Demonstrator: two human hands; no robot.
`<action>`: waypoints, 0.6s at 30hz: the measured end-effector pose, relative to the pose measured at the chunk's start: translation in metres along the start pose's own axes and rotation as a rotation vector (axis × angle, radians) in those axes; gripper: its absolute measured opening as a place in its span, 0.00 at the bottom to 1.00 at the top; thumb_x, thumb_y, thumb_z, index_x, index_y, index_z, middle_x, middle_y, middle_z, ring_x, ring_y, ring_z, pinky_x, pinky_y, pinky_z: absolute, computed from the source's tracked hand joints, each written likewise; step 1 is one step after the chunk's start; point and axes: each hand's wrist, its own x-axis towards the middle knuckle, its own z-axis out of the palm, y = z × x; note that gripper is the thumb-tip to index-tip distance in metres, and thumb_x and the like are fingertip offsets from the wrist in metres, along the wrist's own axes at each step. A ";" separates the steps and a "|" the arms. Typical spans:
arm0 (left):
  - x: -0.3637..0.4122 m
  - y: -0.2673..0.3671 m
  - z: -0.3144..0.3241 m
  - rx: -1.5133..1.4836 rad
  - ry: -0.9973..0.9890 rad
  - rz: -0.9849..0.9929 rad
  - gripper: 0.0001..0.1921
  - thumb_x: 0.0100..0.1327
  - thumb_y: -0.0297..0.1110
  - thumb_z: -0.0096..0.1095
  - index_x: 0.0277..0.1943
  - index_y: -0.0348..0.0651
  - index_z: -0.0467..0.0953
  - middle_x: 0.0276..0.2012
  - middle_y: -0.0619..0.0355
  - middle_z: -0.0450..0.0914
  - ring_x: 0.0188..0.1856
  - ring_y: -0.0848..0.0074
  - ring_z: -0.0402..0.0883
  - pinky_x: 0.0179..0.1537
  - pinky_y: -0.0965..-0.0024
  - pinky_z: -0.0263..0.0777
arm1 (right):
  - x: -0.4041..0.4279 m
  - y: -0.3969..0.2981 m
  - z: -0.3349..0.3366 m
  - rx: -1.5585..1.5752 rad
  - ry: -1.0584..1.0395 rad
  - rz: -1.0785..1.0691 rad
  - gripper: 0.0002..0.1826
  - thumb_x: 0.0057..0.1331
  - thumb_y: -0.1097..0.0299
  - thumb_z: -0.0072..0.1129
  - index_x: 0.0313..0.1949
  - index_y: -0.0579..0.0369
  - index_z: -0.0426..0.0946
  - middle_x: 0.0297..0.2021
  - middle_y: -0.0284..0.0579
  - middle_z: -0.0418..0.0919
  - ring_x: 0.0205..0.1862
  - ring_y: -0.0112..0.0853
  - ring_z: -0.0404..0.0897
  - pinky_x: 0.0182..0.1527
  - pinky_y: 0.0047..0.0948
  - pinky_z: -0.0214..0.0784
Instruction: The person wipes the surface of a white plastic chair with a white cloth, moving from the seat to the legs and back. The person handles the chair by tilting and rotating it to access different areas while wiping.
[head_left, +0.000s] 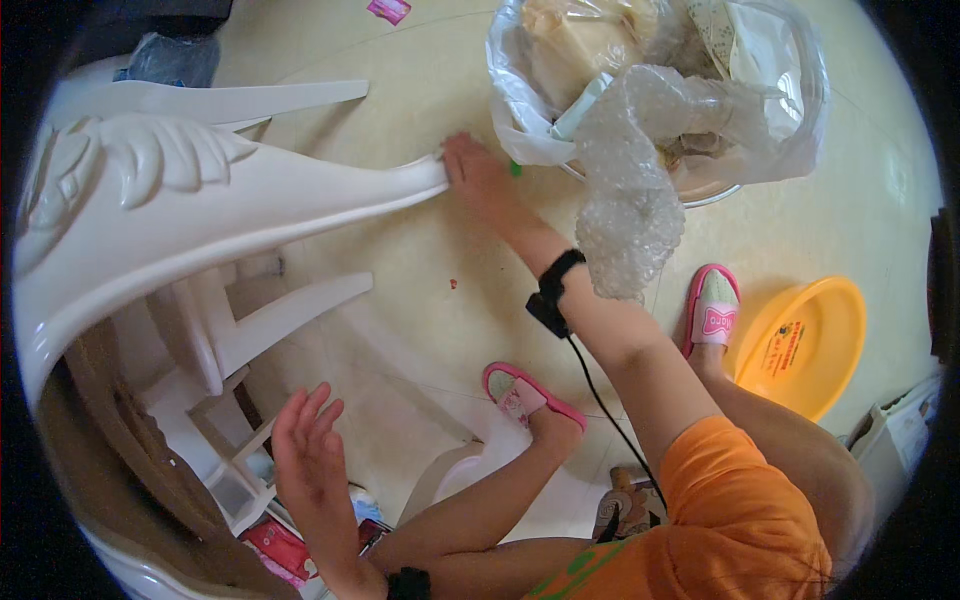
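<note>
A large white curved furniture leg with raised leaf-like carving reaches in from the left and narrows towards the middle. My right hand is against its narrow tip; the fingers are blurred and the thumb is hidden, so whether it grips the tip cannot be told. Below, my left hand is raised with nothing in it, fingers a little apart, beside the brown hollow underside of the white piece. Both wrists wear black straps, and a cable runs from the right one.
A lined waste bin overflows with packaging and bubble wrap close to my right forearm. Splayed white legs stand at the left. A yellow plastic basin is at the right. My feet wear pink slippers. Red packets lie bottom left.
</note>
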 end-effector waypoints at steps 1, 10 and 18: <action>0.000 0.002 0.001 -0.033 0.006 -0.009 0.20 0.68 0.24 0.48 0.63 0.33 0.61 0.57 0.43 0.71 0.57 0.63 0.73 0.60 0.64 0.62 | 0.007 0.003 -0.004 -0.084 -0.034 0.041 0.21 0.73 0.59 0.36 0.52 0.60 0.73 0.50 0.55 0.76 0.52 0.50 0.74 0.56 0.43 0.66; 0.001 0.005 -0.001 0.067 0.025 0.016 0.21 0.68 0.23 0.48 0.63 0.32 0.60 0.57 0.42 0.71 0.57 0.62 0.73 0.60 0.64 0.62 | -0.029 -0.005 0.019 -0.068 0.064 0.129 0.25 0.74 0.60 0.34 0.61 0.68 0.62 0.65 0.64 0.56 0.69 0.49 0.54 0.68 0.40 0.49; 0.001 0.001 -0.005 0.063 0.021 0.001 0.21 0.68 0.24 0.48 0.63 0.32 0.60 0.57 0.41 0.71 0.56 0.62 0.74 0.59 0.64 0.63 | -0.073 -0.062 0.046 0.219 0.117 0.224 0.24 0.73 0.66 0.36 0.62 0.72 0.58 0.65 0.67 0.55 0.69 0.51 0.53 0.69 0.41 0.46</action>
